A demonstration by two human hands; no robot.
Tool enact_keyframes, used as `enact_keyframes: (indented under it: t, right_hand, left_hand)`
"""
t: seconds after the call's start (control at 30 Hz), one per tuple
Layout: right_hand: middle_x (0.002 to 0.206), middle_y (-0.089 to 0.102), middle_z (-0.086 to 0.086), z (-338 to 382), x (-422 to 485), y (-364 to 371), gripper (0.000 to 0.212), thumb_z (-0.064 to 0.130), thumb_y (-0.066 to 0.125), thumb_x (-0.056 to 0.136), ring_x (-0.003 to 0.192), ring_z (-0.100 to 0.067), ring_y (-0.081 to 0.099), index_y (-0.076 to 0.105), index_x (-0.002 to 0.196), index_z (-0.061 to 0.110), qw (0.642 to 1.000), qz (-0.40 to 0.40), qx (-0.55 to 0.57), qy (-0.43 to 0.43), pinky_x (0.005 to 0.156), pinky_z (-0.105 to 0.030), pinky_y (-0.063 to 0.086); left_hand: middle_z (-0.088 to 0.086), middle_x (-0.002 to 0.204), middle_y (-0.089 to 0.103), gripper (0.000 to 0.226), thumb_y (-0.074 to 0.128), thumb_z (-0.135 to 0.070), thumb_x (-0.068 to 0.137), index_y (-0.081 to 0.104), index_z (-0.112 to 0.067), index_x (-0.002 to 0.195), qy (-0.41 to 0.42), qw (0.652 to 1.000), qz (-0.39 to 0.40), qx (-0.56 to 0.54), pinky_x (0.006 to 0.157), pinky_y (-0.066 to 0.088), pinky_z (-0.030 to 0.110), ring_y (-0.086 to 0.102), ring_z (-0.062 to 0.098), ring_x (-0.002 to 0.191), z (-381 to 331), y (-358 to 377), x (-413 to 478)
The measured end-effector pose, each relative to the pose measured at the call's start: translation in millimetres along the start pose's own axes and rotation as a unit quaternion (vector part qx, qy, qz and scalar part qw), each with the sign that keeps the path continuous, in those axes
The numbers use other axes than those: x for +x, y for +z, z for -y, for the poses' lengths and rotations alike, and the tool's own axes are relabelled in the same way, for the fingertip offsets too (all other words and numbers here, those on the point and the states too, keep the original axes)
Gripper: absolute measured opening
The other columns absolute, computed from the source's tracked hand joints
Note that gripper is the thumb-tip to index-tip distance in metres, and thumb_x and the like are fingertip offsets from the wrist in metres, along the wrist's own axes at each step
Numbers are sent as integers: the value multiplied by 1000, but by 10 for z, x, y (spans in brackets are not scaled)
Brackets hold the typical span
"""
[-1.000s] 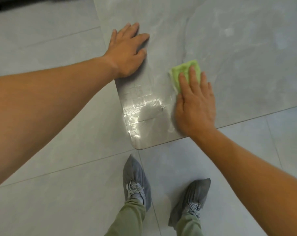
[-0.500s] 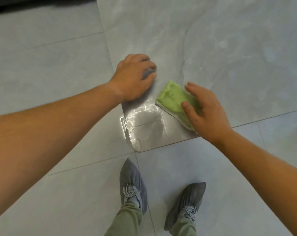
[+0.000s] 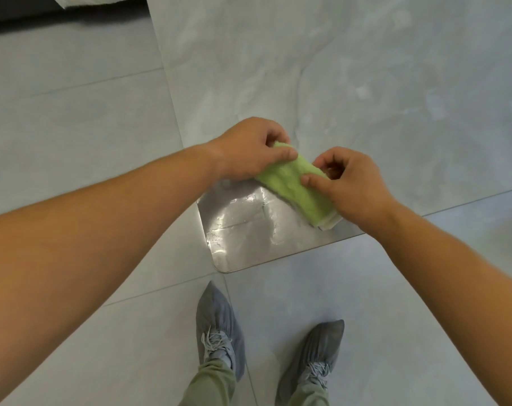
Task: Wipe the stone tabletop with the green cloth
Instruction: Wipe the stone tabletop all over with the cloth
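Green cloth [image 3: 295, 187] btwn L hand [image 3: 248, 150] & R hand [image 3: 351, 186] (both pinching).

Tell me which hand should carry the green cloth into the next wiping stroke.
Probably the right hand: its fingers pinch the green cloth on the side facing the broad unwiped stone tabletop. The left hand grips the far end near the table's edge.

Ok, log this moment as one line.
left hand: pinching green cloth | right hand: pinching cloth | cloth: folded, over stone tabletop corner
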State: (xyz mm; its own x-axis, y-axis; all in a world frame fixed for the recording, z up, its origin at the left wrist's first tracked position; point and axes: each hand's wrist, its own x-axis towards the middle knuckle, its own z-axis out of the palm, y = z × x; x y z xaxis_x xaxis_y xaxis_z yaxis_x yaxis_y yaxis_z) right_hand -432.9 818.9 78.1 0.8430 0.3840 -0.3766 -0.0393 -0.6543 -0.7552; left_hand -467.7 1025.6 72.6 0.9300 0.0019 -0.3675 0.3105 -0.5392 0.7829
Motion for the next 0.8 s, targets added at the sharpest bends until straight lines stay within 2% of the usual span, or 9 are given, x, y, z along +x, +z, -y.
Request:
enact_keyframes:
  t: [0.13, 0.3, 0.37, 0.43, 0.53, 0.6, 0.7, 0.73, 0.8]
  right_hand:
    - [87, 60, 10, 147, -6, 21, 18, 27, 77, 78, 76, -4, 57, 61, 87, 29, 986, -89, -79, -117, 67, -18, 45]
    - [103, 61, 7, 57, -143, 308, 29, 29, 80, 79, 93, -13, 57, 69, 106, 22, 966, 38, -140, -215, 85, -32, 49]
    - [122, 64, -3, -13, -106, 353, 35, 32, 76, 84, 113, -27, 55, 70, 116, 18, 934, 8, -211, -288, 98, -41, 45]
    - [148, 47, -9, -52, -6, 418, 49, 40, 64, 91, 137, -35, 40, 59, 136, 21, 904, 30, -298, -306, 112, -46, 33]
    - [165, 12, -9, -73, -22, 708, 56, 46, 42, 100, 150, -35, 14, 33, 153, 29, 885, 71, -365, -279, 120, -46, 17]
    - [166, 10, -10, -115, -216, 950, 55, 41, 40, 100, 150, -38, 15, 32, 153, 29, 874, 75, -366, -311, 120, -51, 18]
    - [165, 14, -8, -206, -420, 1081, 58, 31, 48, 97, 151, -37, 14, 32, 153, 29, 797, 133, -410, -423, 120, -56, 16]
    - [165, 17, -7, -179, -307, 1044, 60, 28, 51, 95, 151, -36, 15, 33, 153, 30, 792, 123, -423, -422, 120, -57, 15]
    - [164, 18, -6, 7, 103, 1004, 61, 26, 51, 95, 150, -35, 16, 32, 153, 31, 822, 58, -438, -358, 120, -56, 11]
  left_hand:
    - [0, 89, 62, 10, 76, -30, 86, 75, -21, 90, 43, 994, -51, -82, 70, 46, 16, 52, 1, 73, -59, -235, -1]
    - [-3, 88, 60, 37, 63, -42, 94, 72, -10, 78, -1, 991, -131, -36, 76, 43, 19, 54, 2, 77, 326, -331, -110]
    - [-2, 106, 59, 30, 58, -42, 95, 71, -16, 91, -3, 978, -202, 43, 95, 37, 24, 54, 7, 102, 535, -336, -132]
    - [0, 132, 52, 29, 52, -43, 96, 68, -24, 112, -23, 965, -220, 141, 111, 23, 32, 42, 20, 130, 690, -336, -126]
    - [4, 152, 39, 38, 45, -40, 100, 58, -26, 132, -20, 957, -187, 221, 121, 13, 43, 27, 27, 145, 850, -310, -92]
    - [-1, 150, 42, 37, 40, -42, 101, 61, -29, 128, -14, 956, -205, 208, 118, 14, 38, 29, 24, 143, 892, -335, -78]
    - [-11, 136, 52, 41, 31, -46, 100, 67, -32, 112, -40, 964, -213, 153, 105, 18, 28, 37, 18, 132, 876, -461, -20]
    - [-11, 130, 57, 43, 29, -46, 99, 68, -29, 109, -44, 968, -215, 123, 105, 23, 29, 41, 19, 128, 856, -524, 10]
    - [-7, 120, 64, 44, 29, -44, 101, 67, -24, 110, -54, 971, -233, 17, 106, 37, 34, 51, 19, 120, 816, -659, 74]
